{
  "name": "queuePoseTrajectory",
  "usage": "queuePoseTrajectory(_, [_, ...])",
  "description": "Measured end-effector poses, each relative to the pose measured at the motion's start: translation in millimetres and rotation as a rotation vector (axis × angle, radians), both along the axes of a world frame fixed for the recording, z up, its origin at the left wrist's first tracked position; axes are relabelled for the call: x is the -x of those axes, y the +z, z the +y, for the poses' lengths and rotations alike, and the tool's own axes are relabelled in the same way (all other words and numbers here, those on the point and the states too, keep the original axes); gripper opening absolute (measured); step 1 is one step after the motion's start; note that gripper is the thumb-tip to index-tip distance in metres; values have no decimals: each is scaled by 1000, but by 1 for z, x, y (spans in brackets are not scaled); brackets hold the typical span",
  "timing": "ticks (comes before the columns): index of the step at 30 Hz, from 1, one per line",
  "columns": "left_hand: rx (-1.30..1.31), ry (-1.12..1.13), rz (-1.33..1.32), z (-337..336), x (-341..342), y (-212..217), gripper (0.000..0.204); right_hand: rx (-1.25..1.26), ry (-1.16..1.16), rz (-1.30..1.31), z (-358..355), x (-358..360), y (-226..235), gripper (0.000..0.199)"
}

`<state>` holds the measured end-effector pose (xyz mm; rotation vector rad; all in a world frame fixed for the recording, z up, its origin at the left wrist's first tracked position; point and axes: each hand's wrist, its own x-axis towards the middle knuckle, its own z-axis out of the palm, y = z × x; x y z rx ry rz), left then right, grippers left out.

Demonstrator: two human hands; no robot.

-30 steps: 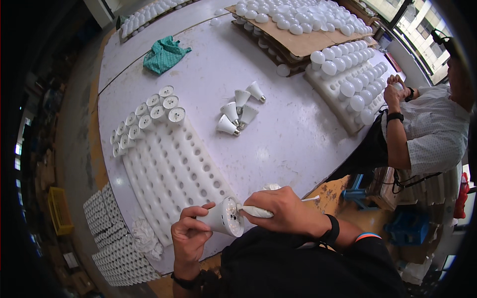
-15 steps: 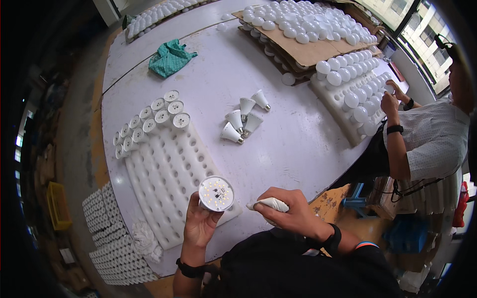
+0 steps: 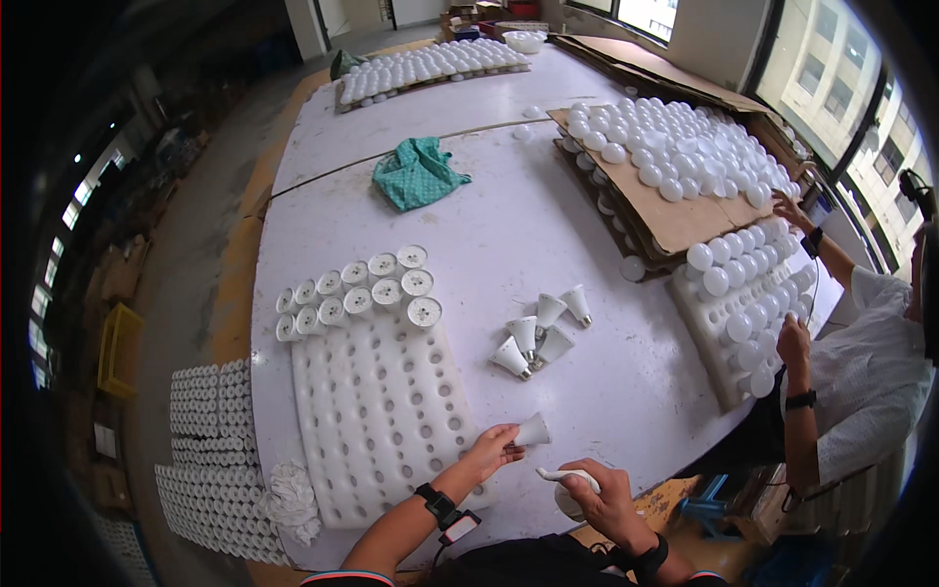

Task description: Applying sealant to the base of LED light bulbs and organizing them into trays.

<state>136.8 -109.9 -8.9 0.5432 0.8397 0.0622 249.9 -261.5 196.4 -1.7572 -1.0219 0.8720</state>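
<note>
My left hand (image 3: 489,454) is closed round the base end of a white cone-shaped LED bulb housing (image 3: 534,429), which lies tilted with its wide end to the right. The housing's open face is turned away from view. To its right, my right hand (image 3: 611,501) grips a white squeeze tube (image 3: 571,497), its thin bent nozzle pointing left, a little apart from the housing. Beyond both hands lies a loose cluster of several bulb housings (image 3: 511,358). At the left, a white foam tray (image 3: 377,430) carries rows of upright housings (image 3: 387,291) in its far holes.
A green cloth (image 3: 419,174) lies farther back. White domes cover a cardboard sheet (image 3: 646,210) at the right. Beside it, a co-worker (image 3: 856,362) reaches over a foam tray of domed bulbs (image 3: 729,367). A crumpled white cloth (image 3: 290,501) sits at the near left.
The housing in my left hand has turned from showing its round LED board to lying sideways, and both hands have moved right. The view has shifted. The co-worker's one hand now reaches toward the domes.
</note>
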Motion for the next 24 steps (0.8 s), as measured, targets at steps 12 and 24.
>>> queuePoseTrajectory(12, [-641, 664, 179, 103, -4, 24, 18, 13, -48, -25, 35, -7, -7, 18])
queuePoseTrajectory(24, [-886, 548, 285, 196, 0, 19, 39, 46, -48, -24, 39, -5, -2, 18])
